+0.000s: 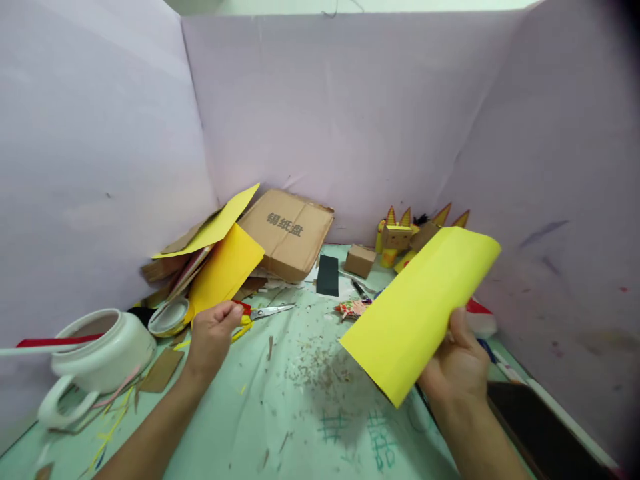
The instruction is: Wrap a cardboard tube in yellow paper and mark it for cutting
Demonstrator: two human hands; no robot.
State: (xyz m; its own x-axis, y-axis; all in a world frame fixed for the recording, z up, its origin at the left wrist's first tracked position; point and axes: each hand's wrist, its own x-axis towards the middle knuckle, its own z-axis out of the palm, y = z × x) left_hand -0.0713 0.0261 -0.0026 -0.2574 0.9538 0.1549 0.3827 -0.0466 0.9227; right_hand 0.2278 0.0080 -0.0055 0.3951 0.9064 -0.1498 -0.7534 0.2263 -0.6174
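Observation:
A yellow sheet of paper (pixel 425 310), bent over into a long curved shape, is held up above the right part of the table. My right hand (pixel 457 367) grips its lower right edge, with the thumb on the near side and the other fingers mostly hidden behind it. My left hand (pixel 214 333) is closed in a fist at the left; what it holds, if anything, is hidden. Just beyond that fist are scissors (pixel 273 311) with red and yellow handles, blades pointing right. Whether the fist touches them I cannot tell.
Left stand a white mug-like pot (pixel 113 367) and leaning yellow sheets (pixel 227 267). A cardboard box (pixel 287 233), small brown box (pixel 359 261) and dark card (pixel 328 275) lie behind. Horned cardboard figures (pixel 397 237) stand back right; a dark phone-like slab (pixel 545 430) lies right. Pale walls enclose three sides.

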